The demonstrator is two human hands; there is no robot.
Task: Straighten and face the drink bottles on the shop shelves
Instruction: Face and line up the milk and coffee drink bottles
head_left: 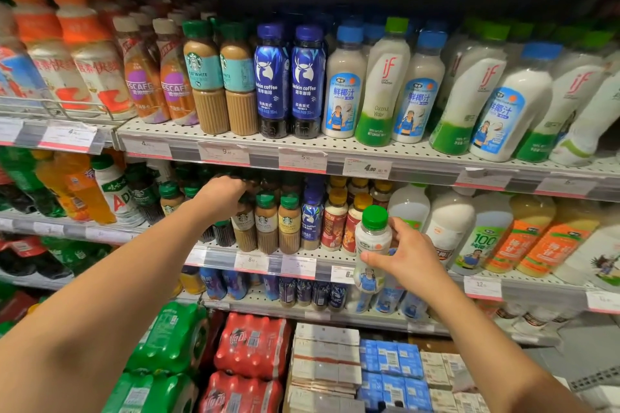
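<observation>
From the head camera, the right hand (407, 253) holds a green-capped coconut milk bottle (370, 246) out in front of the middle shelf (255, 260), clear of the rows, thumb on its label and fingers curled behind. The left hand (223, 194) reaches deep on the same shelf, fingers bent over the caps of the Starbucks coffee bottles (266, 226), apparently gripping one, though that bottle is hidden. The full plastic bottle looks moderately heavy, stiff and smooth; a hold around the labelled body seems steadier than the cap. The coffee bottles look like glass, so they likely need gentle setting down.
</observation>
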